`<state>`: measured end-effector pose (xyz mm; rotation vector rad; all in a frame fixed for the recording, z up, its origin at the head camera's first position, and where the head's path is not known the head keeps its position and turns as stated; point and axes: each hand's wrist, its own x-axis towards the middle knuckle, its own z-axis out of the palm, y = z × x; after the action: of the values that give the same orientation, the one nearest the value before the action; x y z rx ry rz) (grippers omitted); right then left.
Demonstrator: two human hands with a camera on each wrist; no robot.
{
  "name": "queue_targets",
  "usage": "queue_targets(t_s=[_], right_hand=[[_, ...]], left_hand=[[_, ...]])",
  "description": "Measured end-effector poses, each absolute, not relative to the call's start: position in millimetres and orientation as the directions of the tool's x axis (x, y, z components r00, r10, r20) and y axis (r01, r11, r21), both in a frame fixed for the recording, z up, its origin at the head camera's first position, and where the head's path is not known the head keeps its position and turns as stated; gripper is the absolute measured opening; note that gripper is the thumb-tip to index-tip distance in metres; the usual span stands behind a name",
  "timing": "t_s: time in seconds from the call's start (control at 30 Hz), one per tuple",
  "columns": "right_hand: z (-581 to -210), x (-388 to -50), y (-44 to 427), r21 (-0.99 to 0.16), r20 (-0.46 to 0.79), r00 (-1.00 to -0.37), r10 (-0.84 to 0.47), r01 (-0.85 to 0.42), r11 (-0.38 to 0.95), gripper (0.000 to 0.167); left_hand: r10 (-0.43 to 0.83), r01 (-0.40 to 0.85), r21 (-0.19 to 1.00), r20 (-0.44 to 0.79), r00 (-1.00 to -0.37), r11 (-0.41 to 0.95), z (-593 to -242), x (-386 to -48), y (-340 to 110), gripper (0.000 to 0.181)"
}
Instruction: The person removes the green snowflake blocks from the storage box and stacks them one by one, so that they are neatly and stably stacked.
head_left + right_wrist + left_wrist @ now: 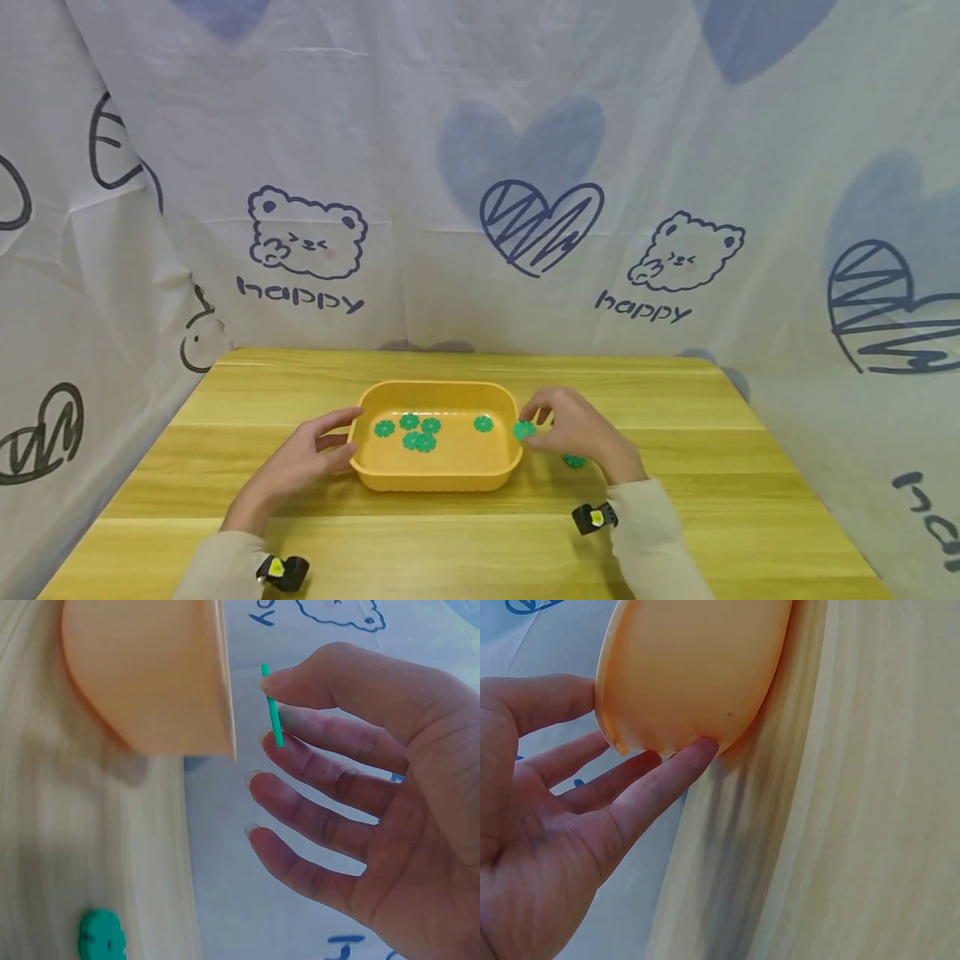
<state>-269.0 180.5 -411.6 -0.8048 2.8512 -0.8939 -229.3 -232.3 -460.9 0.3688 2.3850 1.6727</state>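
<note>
A yellow plastic tray (pixel 431 482) holds several thin green flower-shaped discs (pixel 483 423), mostly grouped toward its left half. At its left end, my left hand (pixel 303 458) touches the rim and outer wall with extended fingers; in the left wrist view the fingertips (pixel 703 748) rest against the wall. Just beyond the right rim, my right hand (pixel 573 425) pinches one green disc (pixel 524 430) between thumb and fingers. The right wrist view shows that disc (pixel 271 705) edge-on, apart from the tray, with the other fingers loosely spread.
Another green disc (pixel 574 460) lies on the wooden table (pixel 420 550) beneath the right hand, outside the tray; the right wrist view shows it (pixel 103 934) low at the left. A printed white cloth (pixel 420 167) hangs behind the table and along both sides.
</note>
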Motion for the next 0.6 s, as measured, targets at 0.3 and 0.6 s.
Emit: queue_targets(t_s=[0.3, 0.6], right_hand=[[-424.6, -271.2, 215.9, -0.608, 0.100, -0.869, -0.486, -0.440, 0.662, 0.021], [-445.7, -274.3, 243.7, -0.651, 0.075, -0.888, -0.454, -0.389, 0.652, 0.022]], left_hand=[[0.311, 0.092, 0.934, -0.021, -0.950, 0.345, -460.6, -229.4, -231.7, 0.063], [0.318, 0.092, 0.939, -0.020, -0.948, 0.333, -460.6, -229.4, -232.0, 0.063]])
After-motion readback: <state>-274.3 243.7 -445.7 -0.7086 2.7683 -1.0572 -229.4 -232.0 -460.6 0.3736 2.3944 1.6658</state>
